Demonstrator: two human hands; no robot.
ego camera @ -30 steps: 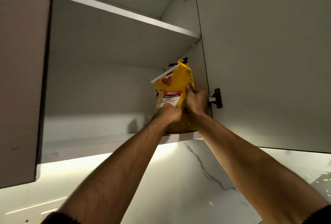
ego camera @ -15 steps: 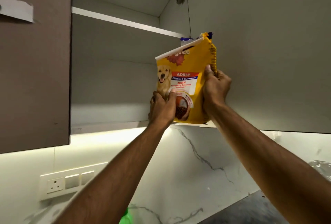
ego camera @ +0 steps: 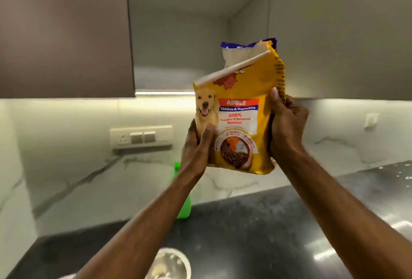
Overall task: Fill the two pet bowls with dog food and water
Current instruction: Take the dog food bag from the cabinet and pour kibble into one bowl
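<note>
A yellow dog food bag [ego camera: 242,109] with a dog picture and an open, folded top is held upright in the air in front of the wall cabinet. My left hand [ego camera: 197,147] grips its lower left corner. My right hand [ego camera: 286,124] grips its right edge. Below, at the bottom edge of the view, a steel pet bowl [ego camera: 171,264] stands on the dark counter [ego camera: 256,223], partly hidden by my left forearm. A green bottle [ego camera: 185,202] stands at the back of the counter, mostly behind my left arm.
The open wall cabinet [ego camera: 189,33] shows bare shelves, with its door [ego camera: 345,33] swung out at the right. A closed brown cabinet door [ego camera: 64,31] hangs at the left. A socket and switch panel [ego camera: 141,137] sits on the marble backsplash.
Both hands have brought the bag out of the cabinet and lower, toward me. The view has tilted down, so the counter, the bowl and the green bottle now show.
</note>
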